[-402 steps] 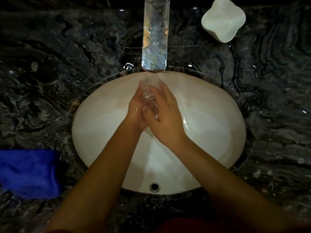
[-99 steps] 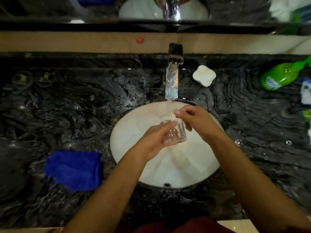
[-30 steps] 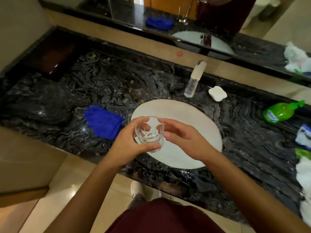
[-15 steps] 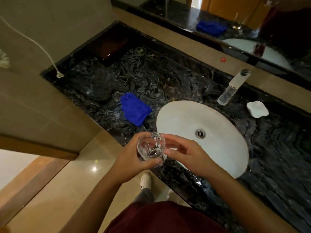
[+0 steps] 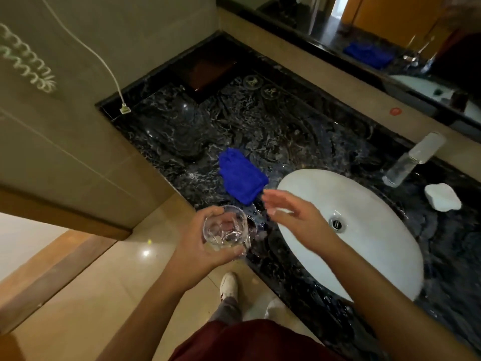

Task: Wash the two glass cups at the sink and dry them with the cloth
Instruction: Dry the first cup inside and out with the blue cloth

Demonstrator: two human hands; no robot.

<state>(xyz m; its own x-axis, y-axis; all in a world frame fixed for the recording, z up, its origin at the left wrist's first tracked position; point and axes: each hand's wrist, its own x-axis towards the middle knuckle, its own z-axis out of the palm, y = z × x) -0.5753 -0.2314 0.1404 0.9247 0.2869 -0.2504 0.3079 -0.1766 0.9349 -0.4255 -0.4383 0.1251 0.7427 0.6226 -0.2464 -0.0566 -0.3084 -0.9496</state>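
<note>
My left hand (image 5: 201, 252) grips a clear glass cup (image 5: 226, 231), mouth up, just off the counter's front edge, over the floor. My right hand (image 5: 294, 217) is off the cup, fingers spread and blurred, stretched out towards the blue cloth (image 5: 242, 175). The cloth lies crumpled on the black marble counter, left of the white oval sink (image 5: 364, 222). The tap (image 5: 413, 158) stands behind the sink with no water running. I see no second cup on the counter.
A white soap dish (image 5: 442, 200) sits right of the tap. A white cable with a plug (image 5: 124, 109) hangs at the counter's far left corner by the wall. A mirror (image 5: 390, 35) runs along the back. My shoe (image 5: 229, 284) is on the tiled floor below.
My right hand has let go of the cup and moved out towards the blue cloth. The view has swung further left, and the left hand still holds the cup.
</note>
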